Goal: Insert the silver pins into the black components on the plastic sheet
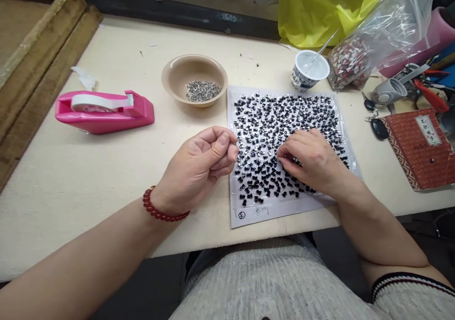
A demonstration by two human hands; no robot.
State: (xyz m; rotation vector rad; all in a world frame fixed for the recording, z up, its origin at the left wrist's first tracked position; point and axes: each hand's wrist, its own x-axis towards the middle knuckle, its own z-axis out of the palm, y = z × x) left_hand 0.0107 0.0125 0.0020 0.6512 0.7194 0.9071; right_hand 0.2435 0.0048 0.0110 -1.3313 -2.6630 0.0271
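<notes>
1. Nearest, right of centre, my view shows a white sheet [286, 206] bearing small black pieces [260, 200].
2. My right hand [313, 156] is over it, thumb and finger pinched; I cannot tell on what.
3. My left hand [199, 161], at the sheet's left edge, is pinched closed, contents unclear.
4. Farther left: pink tape dispenser [106, 121].
5. Far centre: bowl [172, 85] of metal pins [202, 91].
6. Far right: cup [302, 81].

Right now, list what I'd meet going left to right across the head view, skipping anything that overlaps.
Pink tape dispenser → tan bowl → white sheet covered with small black pieces → red patterned pouch.
</notes>
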